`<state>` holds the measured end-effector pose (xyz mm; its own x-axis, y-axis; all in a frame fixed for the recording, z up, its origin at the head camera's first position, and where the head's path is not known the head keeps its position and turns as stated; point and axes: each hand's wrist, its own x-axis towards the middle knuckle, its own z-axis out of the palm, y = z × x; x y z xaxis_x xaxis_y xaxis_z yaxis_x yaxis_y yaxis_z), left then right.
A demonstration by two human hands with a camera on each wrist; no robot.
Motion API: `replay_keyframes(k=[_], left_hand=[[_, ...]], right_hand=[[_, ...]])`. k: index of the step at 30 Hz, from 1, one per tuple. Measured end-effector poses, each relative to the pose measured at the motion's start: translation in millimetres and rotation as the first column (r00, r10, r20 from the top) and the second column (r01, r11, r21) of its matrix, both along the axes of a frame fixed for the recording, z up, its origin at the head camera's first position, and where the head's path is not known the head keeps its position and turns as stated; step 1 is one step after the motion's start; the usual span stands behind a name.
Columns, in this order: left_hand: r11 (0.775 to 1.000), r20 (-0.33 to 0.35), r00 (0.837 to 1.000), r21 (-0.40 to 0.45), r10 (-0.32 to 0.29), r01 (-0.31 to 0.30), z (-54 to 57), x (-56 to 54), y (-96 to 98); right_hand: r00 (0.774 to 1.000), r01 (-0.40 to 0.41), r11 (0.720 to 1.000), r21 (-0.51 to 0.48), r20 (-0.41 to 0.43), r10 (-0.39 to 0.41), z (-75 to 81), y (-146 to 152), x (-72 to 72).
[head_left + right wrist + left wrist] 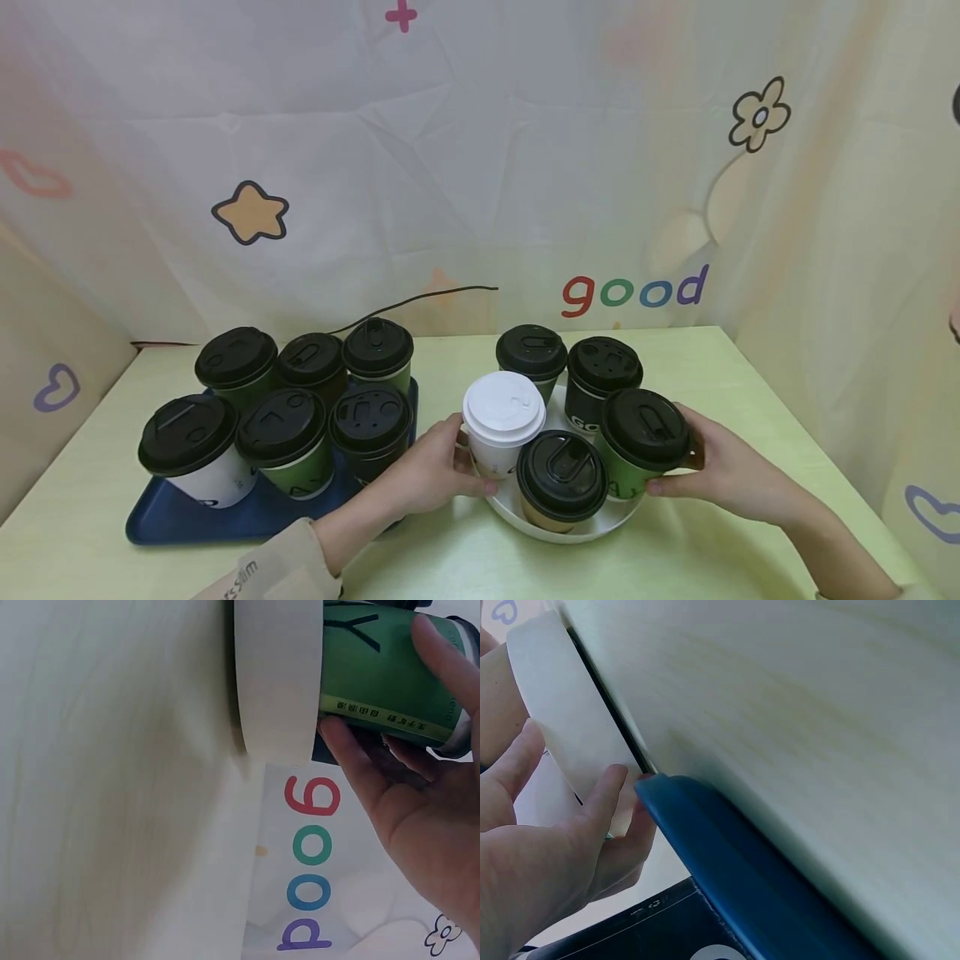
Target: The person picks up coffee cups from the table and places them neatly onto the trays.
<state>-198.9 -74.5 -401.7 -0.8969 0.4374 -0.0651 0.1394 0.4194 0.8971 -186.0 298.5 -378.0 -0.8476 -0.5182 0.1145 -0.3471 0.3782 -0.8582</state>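
Observation:
My left hand (429,468) holds a white paper coffee cup (495,457) with a white lid, thumb low at its front and fingers on its left side. That cup stands at the left of a round white plate (564,538); the left wrist view has the fingers beside the plate's wall (566,697). At the plate's right, my right hand (731,477) grips a green paper cup (622,468) with a black lid, thumb in front and fingers behind. In the right wrist view the green cup (382,682) rises above the plate's wall (277,682), fingertips at its base.
Between and behind the held cups, the plate carries a tan cup (562,479), a black cup (588,406) and another black-lidded cup (531,350). Close on the left, a blue tray (217,529) bears several black-lidded cups. A printed curtain (480,167) hangs behind the table.

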Motion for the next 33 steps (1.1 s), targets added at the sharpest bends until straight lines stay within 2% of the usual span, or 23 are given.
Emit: replay_keyframes(k=[11, 17, 22, 25, 29, 33], left_hand=[[1.0, -0.006, 1.0, 0.006, -0.005, 0.005, 0.1, -0.8, -0.6], [1.0, -0.011, 1.0, 0.001, -0.01, 0.01, -0.3, -1.7, -1.0], [1.0, -0.008, 1.0, -0.005, -0.003, 0.003, -0.6, -3.0, -1.5], [1.0, -0.003, 1.0, -0.004, -0.002, 0.002, -0.8, -3.5, -1.6], [1.0, -0.004, 1.0, 0.0, -0.013, 0.013, -1.6, -2.9, -1.6], [1.0, -0.011, 1.0, 0.008, -0.024, 0.024, -2.3, -2.1, -1.1]], right_hand=[[0.994, 0.069, 0.993, 0.094, -0.094, -0.061, -3.4, -6.6, 1.2], [0.991, 0.103, 0.989, 0.106, -0.092, -0.093, -3.5, -8.0, 2.1], [0.991, 0.088, 0.99, 0.108, -0.11, -0.076, -1.0, -5.4, -0.2], [0.995, 0.05, 0.992, 0.117, -0.093, -0.039, 2.3, -0.5, -4.0], [1.0, 0.0, 0.991, 0.133, -0.026, 0.004, 4.0, 5.2, -9.5], [0.998, 0.044, 0.989, 0.145, 0.04, -0.05, 0.5, 6.2, -14.7]])
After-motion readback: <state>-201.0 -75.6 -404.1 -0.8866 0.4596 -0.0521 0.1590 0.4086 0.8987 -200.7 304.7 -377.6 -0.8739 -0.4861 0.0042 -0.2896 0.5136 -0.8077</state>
